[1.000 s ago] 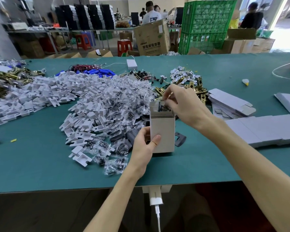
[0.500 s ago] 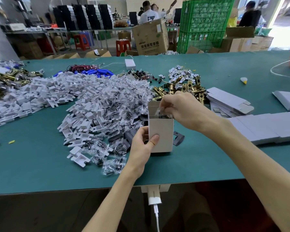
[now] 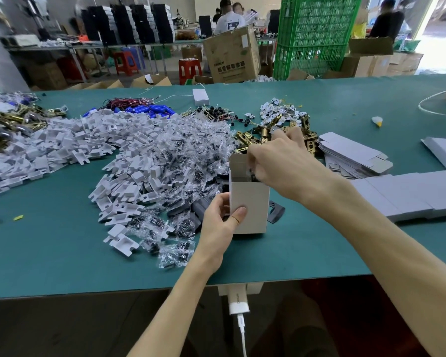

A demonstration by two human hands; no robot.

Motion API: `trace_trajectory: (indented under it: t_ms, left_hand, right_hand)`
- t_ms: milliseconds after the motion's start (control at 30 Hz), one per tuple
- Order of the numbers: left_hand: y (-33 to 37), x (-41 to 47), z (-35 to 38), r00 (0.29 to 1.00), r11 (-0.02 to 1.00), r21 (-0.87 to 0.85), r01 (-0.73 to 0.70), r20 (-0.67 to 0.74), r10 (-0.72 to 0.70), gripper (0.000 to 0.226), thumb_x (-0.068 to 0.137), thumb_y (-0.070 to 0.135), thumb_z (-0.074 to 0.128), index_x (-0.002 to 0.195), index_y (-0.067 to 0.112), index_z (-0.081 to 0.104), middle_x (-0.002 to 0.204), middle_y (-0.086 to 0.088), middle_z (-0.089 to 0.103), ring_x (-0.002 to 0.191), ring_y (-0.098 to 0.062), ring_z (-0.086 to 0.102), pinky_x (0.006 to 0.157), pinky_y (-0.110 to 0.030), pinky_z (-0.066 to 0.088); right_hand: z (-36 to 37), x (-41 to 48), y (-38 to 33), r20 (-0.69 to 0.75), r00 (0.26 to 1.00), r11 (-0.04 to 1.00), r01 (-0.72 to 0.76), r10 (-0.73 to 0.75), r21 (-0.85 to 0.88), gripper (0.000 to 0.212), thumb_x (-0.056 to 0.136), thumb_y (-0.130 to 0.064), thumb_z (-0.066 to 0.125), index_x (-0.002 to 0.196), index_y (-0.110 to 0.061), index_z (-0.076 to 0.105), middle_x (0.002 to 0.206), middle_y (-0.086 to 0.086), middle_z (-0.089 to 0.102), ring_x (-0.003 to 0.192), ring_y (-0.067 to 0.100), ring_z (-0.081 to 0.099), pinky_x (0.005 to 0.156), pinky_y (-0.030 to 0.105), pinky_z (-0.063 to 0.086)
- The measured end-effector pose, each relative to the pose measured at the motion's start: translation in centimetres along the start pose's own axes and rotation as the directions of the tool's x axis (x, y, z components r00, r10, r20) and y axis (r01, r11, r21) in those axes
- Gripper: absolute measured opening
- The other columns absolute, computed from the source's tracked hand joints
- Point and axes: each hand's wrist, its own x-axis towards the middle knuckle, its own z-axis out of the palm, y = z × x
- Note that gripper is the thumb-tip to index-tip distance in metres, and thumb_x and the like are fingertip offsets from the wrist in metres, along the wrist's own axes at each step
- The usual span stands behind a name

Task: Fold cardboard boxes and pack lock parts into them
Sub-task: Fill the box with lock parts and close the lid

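Observation:
A small white cardboard box (image 3: 251, 202) stands upright on the green table (image 3: 62, 253), its top open. My left hand (image 3: 220, 225) grips its lower left side, thumb on the front face. My right hand (image 3: 281, 163) is at the open top with fingertips inside, pressing a clear bag of dark small parts (image 3: 252, 176) into it. Brass lock parts (image 3: 250, 139) lie just behind the box. A stack of flat white box blanks (image 3: 353, 153) sits to the right.
A big heap of clear screw bags (image 3: 180, 155) and white plastic inserts (image 3: 62, 143) fills the left and middle. Black plates (image 3: 276, 211) lie beside the box. Folded white boxes (image 3: 407, 194) line the right. Blue parts (image 3: 144, 109), wires and a white adapter (image 3: 200, 96) lie farther back.
My right hand has lowered from above the box opening into it, pushing the bag of parts down. My left hand stays on the box.

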Motion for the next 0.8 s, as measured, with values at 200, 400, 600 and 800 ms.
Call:
trace_trajectory:
  t_ms: [200, 400, 600, 800]
  left_hand:
    - [0.0, 0.0, -0.1, 1.000, 1.000, -0.008, 0.004, 0.005, -0.004, 0.021, 0.099, 0.013, 0.069, 0.118, 0.019, 0.063, 0.112, -0.006, 0.074, 0.106, -0.023, 0.070, 0.091, -0.038, 0.060]
    - [0.0, -0.1, 0.0, 1.000, 1.000, -0.013, 0.002, 0.009, -0.002, 0.020, 0.099, 0.015, 0.069, 0.118, 0.020, 0.063, 0.113, -0.005, 0.074, 0.108, -0.025, 0.069, 0.093, -0.041, 0.059]
    - [0.1, -0.2, -0.1, 1.000, 1.000, -0.007, -0.010, 0.018, 0.010, 0.024, 0.094, 0.021, 0.073, 0.116, 0.020, 0.063, 0.114, -0.007, 0.073, 0.111, -0.031, 0.067, 0.097, -0.049, 0.058]
    - [0.3, -0.3, -0.1, 0.999, 1.000, -0.002, -0.028, 0.029, 0.028, 0.027, 0.093, 0.020, 0.074, 0.118, 0.016, 0.064, 0.116, -0.009, 0.074, 0.112, -0.032, 0.067, 0.094, -0.047, 0.059]
  right_hand:
    - [-1.1, 0.1, 0.2, -0.114, 0.993, 1.000, 0.009, -0.010, -0.007, 0.009, 0.099, -0.021, 0.054, 0.105, -0.017, 0.060, 0.070, 0.002, 0.051, 0.095, 0.029, 0.048, 0.095, 0.041, 0.024]
    - [0.2, -0.1, -0.6, -0.083, 0.996, 0.999, 0.047, -0.046, 0.005, 0.013, 0.103, -0.027, 0.053, 0.101, -0.017, 0.062, 0.086, 0.003, 0.064, 0.097, 0.025, 0.049, 0.098, 0.040, 0.027]
    - [0.1, 0.5, -0.3, -0.132, 0.990, 0.996, 0.056, -0.047, 0.068, 0.011, 0.100, -0.027, 0.060, 0.096, -0.018, 0.065, 0.080, 0.004, 0.062, 0.090, 0.025, 0.049, 0.093, 0.037, 0.027]
    - [-0.7, 0.7, -0.6, -0.098, 0.994, 0.972, 0.060, -0.039, 0.228, 0.008, 0.099, -0.016, 0.059, 0.099, -0.017, 0.066, 0.084, 0.006, 0.068, 0.078, 0.031, 0.063, 0.078, 0.041, 0.051]
